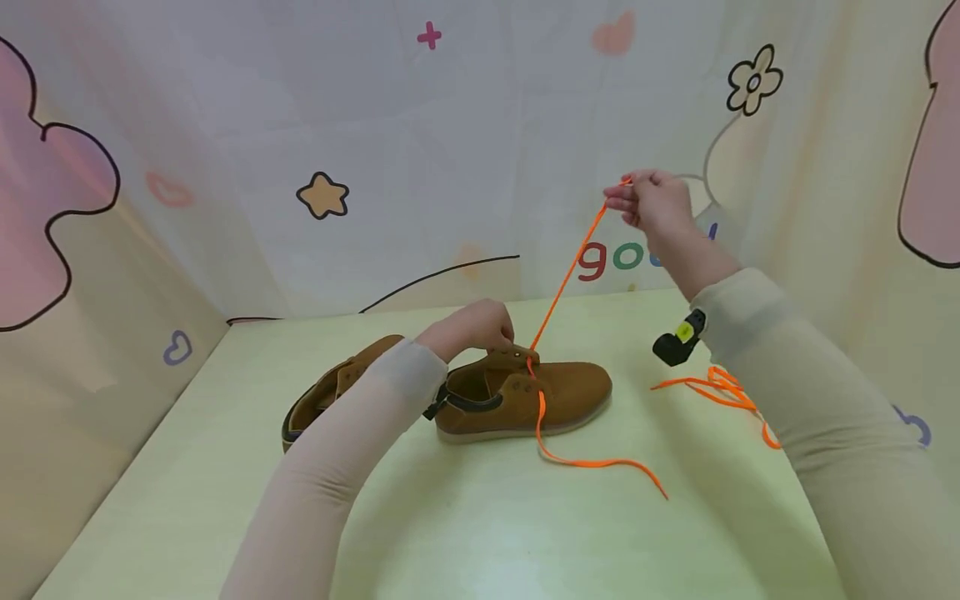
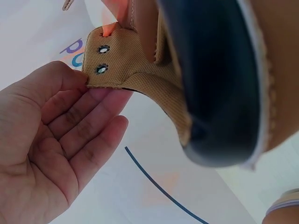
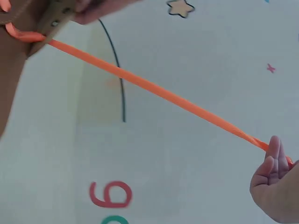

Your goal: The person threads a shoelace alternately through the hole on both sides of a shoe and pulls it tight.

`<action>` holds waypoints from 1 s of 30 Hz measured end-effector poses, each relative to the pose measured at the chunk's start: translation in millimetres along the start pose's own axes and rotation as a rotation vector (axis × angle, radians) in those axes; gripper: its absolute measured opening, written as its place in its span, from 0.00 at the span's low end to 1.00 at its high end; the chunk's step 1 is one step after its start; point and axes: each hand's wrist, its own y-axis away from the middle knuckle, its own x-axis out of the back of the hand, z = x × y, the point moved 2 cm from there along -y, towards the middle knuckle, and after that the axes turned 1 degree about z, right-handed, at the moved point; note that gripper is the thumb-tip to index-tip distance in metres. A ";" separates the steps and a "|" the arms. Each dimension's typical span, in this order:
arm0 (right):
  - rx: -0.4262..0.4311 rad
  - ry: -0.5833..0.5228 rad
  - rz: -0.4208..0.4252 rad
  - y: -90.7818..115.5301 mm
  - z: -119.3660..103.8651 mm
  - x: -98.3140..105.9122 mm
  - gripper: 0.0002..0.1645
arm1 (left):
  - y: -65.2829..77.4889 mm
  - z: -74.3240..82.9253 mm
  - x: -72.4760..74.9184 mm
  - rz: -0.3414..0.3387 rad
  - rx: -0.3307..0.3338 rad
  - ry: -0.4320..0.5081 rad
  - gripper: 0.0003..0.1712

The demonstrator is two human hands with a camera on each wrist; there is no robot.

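Observation:
A brown shoe (image 1: pixel 577 387) lies on the table with its toe to the right. My left hand (image 1: pixel 480 323) pinches the corner of its far eyelet flap (image 2: pixel 110 58), thumb on one side and fingers on the other. An orange shoelace (image 1: pixel 567 277) passes through the front eyelets. My right hand (image 1: pixel 652 200) grips one end of it, raised up and to the right, and that length runs taut in the right wrist view. The lace's other end trails loose on the table in front of the shoe.
Behind my left forearm stands a second brown shoe (image 1: pixel 315 400), partly hidden. Another orange lace (image 1: pixel 720 387) lies in a loose bundle at the right, partly under my right sleeve in view. A patterned curtain (image 1: pixel 420 150) hangs behind the pale table (image 1: pixel 480 533).

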 end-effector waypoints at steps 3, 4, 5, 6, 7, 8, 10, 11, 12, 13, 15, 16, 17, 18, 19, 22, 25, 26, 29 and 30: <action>0.035 -0.075 0.062 0.1 -15.4 14.9 0.09 | -0.1 0.6 2.2 0.003 0.001 0.001 0.14; 0.042 -0.083 0.077 0.5 -18.1 19.2 0.09 | 0.0 0.9 2.7 0.002 0.002 0.004 0.14; 0.046 -0.096 0.090 1.0 -19.9 23.4 0.09 | -0.1 1.2 3.1 0.002 0.001 0.004 0.14; 0.051 -0.113 0.103 1.6 -21.1 27.4 0.09 | -0.1 1.5 3.4 0.001 0.001 0.005 0.14; 0.054 -0.131 0.120 2.3 -21.8 31.2 0.09 | -0.1 1.8 3.6 0.000 0.001 0.007 0.15; 0.059 -0.147 0.138 3.0 -22.1 34.8 0.08 | -0.1 2.2 3.7 0.000 0.001 0.007 0.14; 0.072 -0.182 0.173 3.9 -21.8 40.9 0.08 | -0.1 2.4 3.2 -0.002 0.004 0.011 0.14; 0.079 -0.195 0.186 4.2 -21.2 43.2 0.08 | 0.2 2.5 3.0 -0.002 0.007 0.014 0.14; 0.087 -0.200 0.194 4.7 -20.2 45.1 0.08 | 0.4 2.2 2.5 -0.004 0.011 0.017 0.14; 0.094 -0.193 0.200 5.1 -19.1 46.4 0.08 | 0.8 2.0 1.9 -0.005 0.017 0.023 0.13; 0.109 -0.151 0.200 6.4 -16.0 47.8 0.09 | 2.4 1.5 0.8 -0.008 0.035 0.045 0.13; 0.112 -0.126 0.195 7.3 -14.8 48.3 0.09 | 3.3 1.3 0.6 -0.008 0.041 0.054 0.13; 0.115 -0.103 0.188 8.6 -13.4 48.8 0.10 | 4.9 1.5 0.7 -0.008 0.047 0.064 0.13; 0.111 -0.090 0.173 10.3 -12.0 49.4 0.11 | 6.4 1.7 0.7 -0.004 0.048 0.064 0.13; 0.099 -0.081 0.152 12.2 -10.3 49.9 0.11 | 8.8 2.3 0.7 0.005 0.049 0.067 0.14; 0.054 -0.057 0.051 20.4 -3.2 51.1 0.12 | 18.7 6.2 0.9 0.054 0.040 0.074 0.16; 0.017 0.067 -0.095 33.2 9.5 51.1 0.11 | 32.4 12.2 -1.2 0.114 0.034 0.097 0.16; 0.015 0.132 -0.152 38.5 15.6 49.7 0.11 | 37.1 14.1 -3.1 0.129 0.036 0.115 0.16; -0.010 0.326 -0.326 56.1 39.0 43.9 0.10 | 49.2 18.4 -11.6 0.154 0.045 0.160 0.14; -0.014 0.388 -0.385 62.3 48.2 40.8 0.11 | 52.1 19.5 -15.0 0.161 0.049 0.174 0.14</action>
